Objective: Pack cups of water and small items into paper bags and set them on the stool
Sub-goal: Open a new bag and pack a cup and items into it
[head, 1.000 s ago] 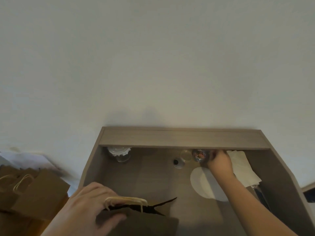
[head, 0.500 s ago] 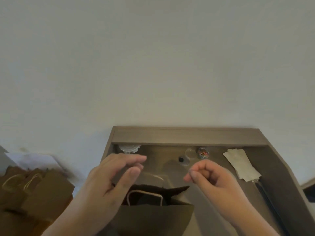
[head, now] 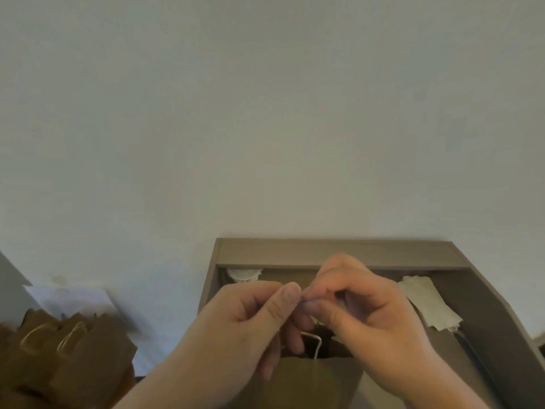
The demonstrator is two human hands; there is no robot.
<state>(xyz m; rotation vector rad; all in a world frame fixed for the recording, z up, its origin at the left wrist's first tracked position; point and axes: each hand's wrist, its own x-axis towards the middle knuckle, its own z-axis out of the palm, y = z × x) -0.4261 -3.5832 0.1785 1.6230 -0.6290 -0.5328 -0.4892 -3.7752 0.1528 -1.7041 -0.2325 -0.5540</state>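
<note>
Head view, looking down: a person's two hands meet just above the open mouth of a brown paper bag (head: 306, 379) with a cream cord handle (head: 316, 343), standing on a grey-brown wooden desk with a raised back rim (head: 324, 252).

The likeliest mishap from here is a drop. The small bluish item (head: 305, 302) between the fingertips is tiny, so a slip of either pinch could send it past the bag's narrow opening onto the desk. Hands bearing down could also fold the soft paper mouth shut.

The left hand (head: 250, 326) is narrowly closed, thumb against forefinger, nipping one end of the item. The right hand (head: 362, 314) is curled tighter and its fingertips nip the other end. Blur hides what the item is, and whether the right palm holds anything more.

A white-lidded clear cup (head: 243, 274) waits unpacked in the desk's back-left corner, and pale folded paper napkins (head: 427, 302) lie to the right. A stack of flat brown handled bags (head: 67, 349) sits off to the left, near a white paper sheet (head: 67, 296). No stool is in view.
</note>
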